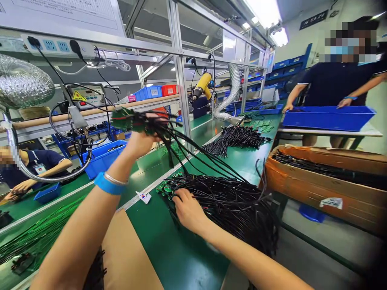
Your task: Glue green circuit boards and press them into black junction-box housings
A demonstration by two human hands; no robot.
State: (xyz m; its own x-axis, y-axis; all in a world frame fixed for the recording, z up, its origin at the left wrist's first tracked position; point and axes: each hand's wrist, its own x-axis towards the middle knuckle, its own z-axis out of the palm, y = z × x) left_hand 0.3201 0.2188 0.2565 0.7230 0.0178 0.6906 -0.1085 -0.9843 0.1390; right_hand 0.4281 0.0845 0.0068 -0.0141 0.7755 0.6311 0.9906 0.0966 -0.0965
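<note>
My left hand (142,141) is raised above the green bench and closed round a bunch of black cables with small green circuit boards (127,119) at their ends. The cables trail down to the right into a big heap of black cables (236,205) on the bench. My right hand (189,209) rests on the near left side of that heap, fingers curled into the cables beside several green boards (165,188). A blue band (108,185) and a thin bracelet sit on my left wrist.
A second cable pile (234,141) lies farther along the bench. An open cardboard box (323,181) with cables stands at the right. A person at the far right holds a blue tray (328,117). Another person sits at the left, behind a blue bin (104,157). A cardboard sheet (127,257) lies near me.
</note>
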